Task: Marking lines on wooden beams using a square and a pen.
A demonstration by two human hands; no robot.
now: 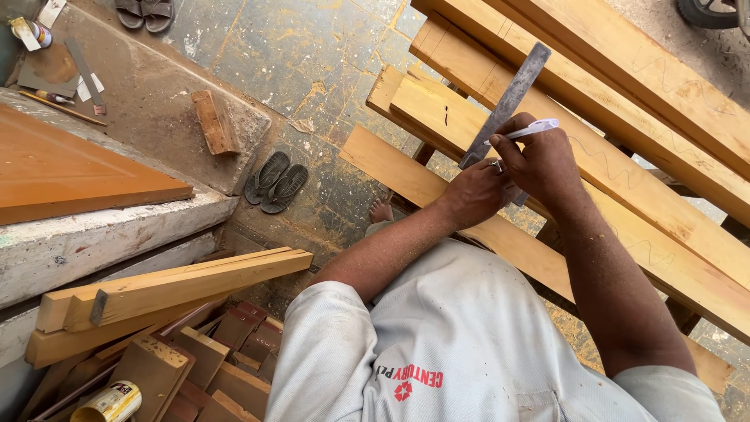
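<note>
left hand (475, 191) pressed metal ruler (508, 101) on wood plank (625, 180) | right hand (543, 160) gripped white pen (533, 128)

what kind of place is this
Most likely a small carpentry workshop, perhaps open-air. Long sawn planks lie on a stand, the left hand steadies a metal square, and the right hand holds a pen. Wood offcuts pile nearby.

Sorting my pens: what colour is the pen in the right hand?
White, seen in the head view: pen, right hand.
</note>
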